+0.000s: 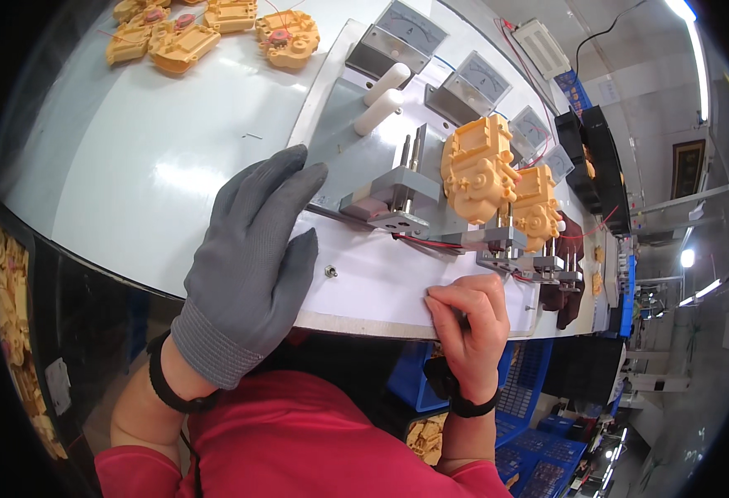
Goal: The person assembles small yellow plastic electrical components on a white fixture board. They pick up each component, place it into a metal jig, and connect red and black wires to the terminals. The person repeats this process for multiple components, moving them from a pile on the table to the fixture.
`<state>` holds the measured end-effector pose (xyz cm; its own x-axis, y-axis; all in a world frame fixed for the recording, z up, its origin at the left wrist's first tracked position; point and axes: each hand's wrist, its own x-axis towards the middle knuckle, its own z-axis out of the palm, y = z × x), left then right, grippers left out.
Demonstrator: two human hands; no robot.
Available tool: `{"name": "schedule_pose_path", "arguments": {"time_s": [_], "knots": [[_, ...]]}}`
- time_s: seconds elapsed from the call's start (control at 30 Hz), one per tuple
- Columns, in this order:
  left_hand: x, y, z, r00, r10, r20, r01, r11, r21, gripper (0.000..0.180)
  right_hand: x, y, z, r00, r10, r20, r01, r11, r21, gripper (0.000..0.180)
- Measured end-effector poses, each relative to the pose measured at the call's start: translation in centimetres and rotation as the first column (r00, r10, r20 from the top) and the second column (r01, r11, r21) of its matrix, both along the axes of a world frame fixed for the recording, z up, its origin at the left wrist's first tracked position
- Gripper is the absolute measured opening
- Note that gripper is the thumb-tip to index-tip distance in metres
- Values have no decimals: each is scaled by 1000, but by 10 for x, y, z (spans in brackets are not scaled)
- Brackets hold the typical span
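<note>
My left hand [256, 249], in a grey knit glove, is open over the front left corner of a white board, its fingers stretched and holding nothing. Beside its fingertips stands a grey test fixture [393, 195] with upright metal pins. My right hand [474, 319] is bare, its fingers curled in with nothing visible in them, by the board's front edge. Ahead of it, a yellow-orange plastic housing [476, 170] sits raised on a second fixture [501, 238]. Another such housing [536, 207] is just right of it. Two white rounded posts [379, 112] rise behind the first fixture.
Analog panel meters [406, 33] line the board's back. More yellow housings [183, 46] with red wires lie at the far left of the white table [132, 116]. Blue crates [526, 382] stand below at right; a bin of yellow parts [12, 307] is at lower left.
</note>
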<state>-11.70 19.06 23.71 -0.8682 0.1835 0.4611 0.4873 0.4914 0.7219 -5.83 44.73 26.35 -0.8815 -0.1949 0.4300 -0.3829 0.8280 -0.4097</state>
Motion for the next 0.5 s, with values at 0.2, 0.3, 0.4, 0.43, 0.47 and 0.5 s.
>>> {"name": "schedule_pose_path", "arguments": {"time_s": [0.2,0.3,0.4,0.43,0.47,0.5], "knots": [[1,1,-1,1000,12,1,-12,1000,-10,51,0,0,-1,1000,-3,-2,3,1000,-2,25],[1,1,-1,1000,21,2,-21,1000,-15,51,1,-2,-1,1000,-23,-4,22,999,-35,29],[2,1,0,1000,18,5,-18,1000,-11,51,1,-1,-2,1000,-23,-8,22,998,-51,33],[2,1,0,1000,19,4,-19,1000,-16,51,2,0,-2,1000,-22,-11,22,998,-52,33],[2,1,0,1000,22,4,-22,1000,-21,51,2,0,-2,1000,-22,-14,21,998,-52,33],[2,1,0,1000,22,1,-22,1000,-15,51,2,0,-3,1000,-21,-17,20,998,-53,33]]}}
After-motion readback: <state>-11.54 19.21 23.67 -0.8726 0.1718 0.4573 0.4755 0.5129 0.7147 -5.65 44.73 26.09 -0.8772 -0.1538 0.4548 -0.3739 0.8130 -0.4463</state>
